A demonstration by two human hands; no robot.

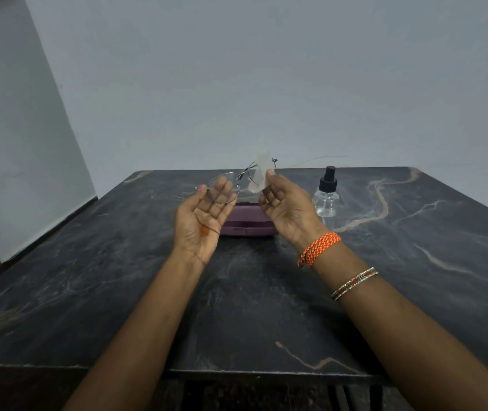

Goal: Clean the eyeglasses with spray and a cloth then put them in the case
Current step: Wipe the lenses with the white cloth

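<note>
A dark marble-patterned table (266,292) with pale veins filled the lower view, grey wall behind. A closed purple plastic eyeglass case (247,223) lay flat at table centre, partly hidden by both raised hands. A clear plastic spray bottle with black pump top (327,192) stood upright just right of the case. Left hand (204,218), palm up, fingers loosely curled, held the thin wire-framed round eyeglasses (225,188) above the case by the left lens. Right hand (287,206) pinched a small pale cleaning cloth (259,173) over the other lens. Orange braided wristband (319,247) and beaded bangle (354,283) sat on the right forearm.
</note>
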